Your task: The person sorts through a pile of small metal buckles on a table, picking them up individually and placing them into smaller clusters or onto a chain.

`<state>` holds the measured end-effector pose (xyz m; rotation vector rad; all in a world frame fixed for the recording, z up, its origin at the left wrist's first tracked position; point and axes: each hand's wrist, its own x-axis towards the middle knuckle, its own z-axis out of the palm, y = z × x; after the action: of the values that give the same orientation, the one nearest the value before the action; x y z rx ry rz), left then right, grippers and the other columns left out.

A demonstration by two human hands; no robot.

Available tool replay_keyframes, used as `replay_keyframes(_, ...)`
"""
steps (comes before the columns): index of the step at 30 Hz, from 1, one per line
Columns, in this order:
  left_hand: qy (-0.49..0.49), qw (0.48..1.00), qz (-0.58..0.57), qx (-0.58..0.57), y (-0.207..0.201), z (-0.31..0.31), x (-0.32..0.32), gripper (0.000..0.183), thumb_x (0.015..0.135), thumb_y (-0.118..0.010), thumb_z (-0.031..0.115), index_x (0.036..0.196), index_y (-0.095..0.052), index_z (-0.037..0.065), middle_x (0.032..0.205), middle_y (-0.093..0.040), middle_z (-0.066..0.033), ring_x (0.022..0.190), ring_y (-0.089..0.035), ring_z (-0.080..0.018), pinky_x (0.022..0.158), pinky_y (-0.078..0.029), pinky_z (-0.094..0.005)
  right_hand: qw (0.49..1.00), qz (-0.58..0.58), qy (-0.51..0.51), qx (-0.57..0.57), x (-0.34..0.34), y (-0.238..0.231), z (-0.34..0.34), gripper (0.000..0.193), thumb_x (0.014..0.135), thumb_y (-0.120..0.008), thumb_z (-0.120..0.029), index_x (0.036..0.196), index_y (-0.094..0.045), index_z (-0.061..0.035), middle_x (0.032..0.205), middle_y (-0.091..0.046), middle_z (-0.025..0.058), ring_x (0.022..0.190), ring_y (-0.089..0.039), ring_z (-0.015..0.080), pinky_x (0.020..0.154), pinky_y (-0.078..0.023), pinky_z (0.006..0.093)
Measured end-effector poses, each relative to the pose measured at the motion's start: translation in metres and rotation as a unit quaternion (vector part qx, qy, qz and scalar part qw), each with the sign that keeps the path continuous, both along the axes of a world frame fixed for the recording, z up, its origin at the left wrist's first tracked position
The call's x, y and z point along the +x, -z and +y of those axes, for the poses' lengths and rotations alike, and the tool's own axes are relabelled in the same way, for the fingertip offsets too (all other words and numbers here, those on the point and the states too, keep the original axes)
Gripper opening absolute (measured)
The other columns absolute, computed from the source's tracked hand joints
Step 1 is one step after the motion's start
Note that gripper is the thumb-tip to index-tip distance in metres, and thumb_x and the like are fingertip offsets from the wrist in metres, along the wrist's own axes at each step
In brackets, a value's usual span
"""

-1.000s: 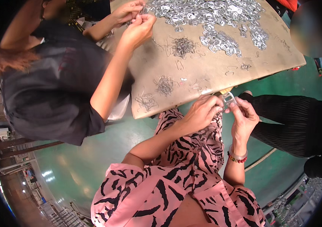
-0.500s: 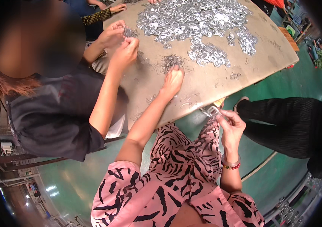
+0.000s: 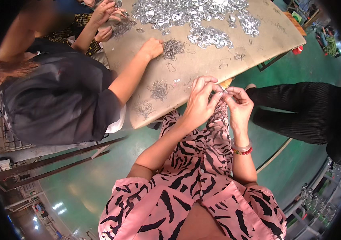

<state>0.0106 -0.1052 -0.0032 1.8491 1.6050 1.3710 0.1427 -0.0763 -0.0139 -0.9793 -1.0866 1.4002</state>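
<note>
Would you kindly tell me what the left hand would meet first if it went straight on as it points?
Most likely the right hand, directly ahead of the left hand and perhaps touching it; depth is unclear.

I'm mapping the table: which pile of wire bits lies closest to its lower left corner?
The small, loose wire pile, lowest in the picture; the other wire piles all lie farther up the table.

- I see glossy green floor (image 3: 98, 180), white glare patches (image 3: 58, 206)
- Pale yellow floor strip (image 3: 274, 155), right
- Tan flat-topped table (image 3: 270, 36), dark leg (image 3: 264, 67)
- Dark brown rails (image 3: 38, 165), left
</note>
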Motion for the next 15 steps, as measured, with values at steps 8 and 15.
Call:
replay_keyframes(8, 0.004, 0.998, -0.029, 0.048, -0.001, 0.002, 0.000, 0.013, 0.081, -0.056, 0.000, 0.093, -0.052, 0.001, 0.101, -0.052, -0.0157, 0.095, -0.049, -0.0328, 0.084, -0.040, -0.0392, 0.997, -0.042, -0.045, 0.042, -0.001, -0.010, -0.005, 0.012, 0.077, -0.066, 0.006, 0.089, -0.064, 0.0042, 0.080, -0.062, 0.0034, 0.067, -0.058, 0.0095, 0.062, -0.049, 0.0202)
replay_keyframes(15, 0.015, 0.995, -0.080, -0.054, 0.009, -0.004, -0.008, 0.005, 0.088, -0.052, 0.001, 0.092, -0.053, -0.001, 0.087, -0.060, -0.0136, 0.079, -0.060, -0.0209, 0.075, -0.047, -0.0304, 0.974, -0.212, -0.030, 0.077, 0.014, 0.000, 0.096, 0.023, 0.081, -0.065, -0.009, 0.101, -0.064, 0.0024, 0.081, -0.067, 0.0082, 0.068, -0.062, 0.0133, 0.063, -0.050, 0.0243)
